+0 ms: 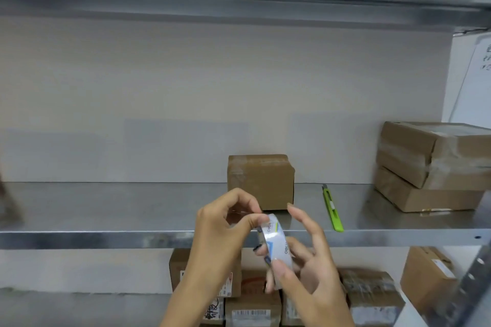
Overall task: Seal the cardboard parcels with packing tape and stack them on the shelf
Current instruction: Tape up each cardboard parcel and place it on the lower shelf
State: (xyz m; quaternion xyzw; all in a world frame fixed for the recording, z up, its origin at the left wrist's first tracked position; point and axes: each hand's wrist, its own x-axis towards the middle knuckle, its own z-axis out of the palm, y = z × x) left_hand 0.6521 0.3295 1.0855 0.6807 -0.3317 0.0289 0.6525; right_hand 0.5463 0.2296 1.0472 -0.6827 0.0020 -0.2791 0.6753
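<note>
A roll of packing tape [277, 243] is held in the air by both hands, just in front of the front edge of the metal shelf [106, 210] and a little right of its middle. The roll is gripped from below and behind by the right hand [308, 268], with the thumb laid against its lower rim and the index finger raised free above it. The upper rim of the roll is pinched between the thumb and curled fingers of the left hand [223, 228]. The hands are thus brought close together, both clamped on the roll.

A small parcel [261, 180] of brown cardboard, with clear tape seen across its top and left side, is set upright on the shelf near the middle, just behind the hands. A green utility knife [332, 210] is laid to its right, apart from it, with one end reaching the front edge. At the right end of the shelf a stack of two parcels [435, 167] is placed, the upper one wrapped in clear tape.

Below the shelf, further parcels [252, 310] bearing labels and barcodes are seen. An upper shelf [239, 0] is fixed overhead, and a perforated upright [473, 281] is visible at the lower right.
</note>
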